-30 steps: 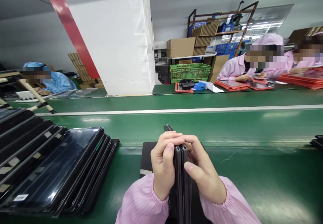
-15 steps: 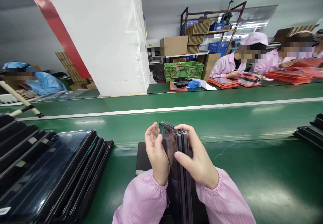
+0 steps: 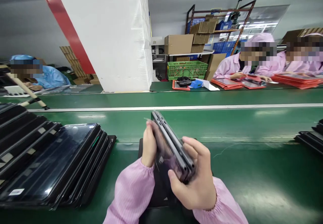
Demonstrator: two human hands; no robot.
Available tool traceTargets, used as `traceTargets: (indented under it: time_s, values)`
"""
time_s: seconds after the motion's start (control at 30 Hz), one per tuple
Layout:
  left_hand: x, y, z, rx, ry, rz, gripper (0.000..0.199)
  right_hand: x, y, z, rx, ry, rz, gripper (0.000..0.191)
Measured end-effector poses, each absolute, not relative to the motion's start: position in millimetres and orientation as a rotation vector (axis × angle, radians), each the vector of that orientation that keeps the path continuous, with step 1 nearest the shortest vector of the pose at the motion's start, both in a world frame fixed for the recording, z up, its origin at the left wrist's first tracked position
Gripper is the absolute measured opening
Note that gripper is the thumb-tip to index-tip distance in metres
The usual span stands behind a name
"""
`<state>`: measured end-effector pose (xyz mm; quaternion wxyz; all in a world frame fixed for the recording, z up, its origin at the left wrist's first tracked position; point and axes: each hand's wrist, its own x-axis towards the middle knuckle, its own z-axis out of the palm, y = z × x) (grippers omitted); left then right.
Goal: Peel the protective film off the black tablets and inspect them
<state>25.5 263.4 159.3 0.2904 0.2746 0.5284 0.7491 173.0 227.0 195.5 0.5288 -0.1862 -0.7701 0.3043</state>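
Paired tablets (image 3: 170, 139): two slim dark units face to face, tilted, above the black slab (image 3: 157, 193); contact with it cannot be told.
Right hand (image 3: 195, 178): holding the near end, thumb on the left face.
Left hand (image 3: 149, 145): against the left face; grip cannot be told.
Done: both units together and in hand, judged mid-handling.
Left: pair not set down; further work not determinable.
Panel stack (image 3: 60, 156): leaning piled on the desk (image 3: 252, 180), left, untouched.

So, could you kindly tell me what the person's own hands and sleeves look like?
The left sleeve and right sleeve are pale pink with faint stripes, gathered at the wrists. The left hand and right hand show no gloves.
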Motion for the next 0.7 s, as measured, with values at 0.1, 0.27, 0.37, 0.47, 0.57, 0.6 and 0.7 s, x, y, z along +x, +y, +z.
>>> traceTargets:
  time_s: [0.1,0.27,0.37,0.47,0.57,0.6,0.7]
  values:
    - [6,268,169,0.795,1.413,2.110,0.066,177,227,199,-0.476,-2.170,0.831,0.095]
    - [-9,274,162,0.948,1.441,2.113,0.072,181,239,209,-0.541,-2.483,0.968,0.102]
    - [-8,275,161,0.977,1.409,2.078,0.075,181,242,212,-0.576,-2.526,1.074,0.105]
    - [-5,278,161,0.958,1.397,2.072,0.076,183,244,214,-0.612,-2.531,1.121,0.107]
    - [-4,283,156,0.942,1.404,2.085,0.074,189,249,215,-0.622,-2.533,1.141,0.107]
    - [-3,284,154,0.943,1.408,2.086,0.073,191,250,215,-0.619,-2.541,1.150,0.108]
    - [-3,288,147,0.959,1.409,2.096,0.069,199,256,217,-0.576,-2.577,1.162,0.115]
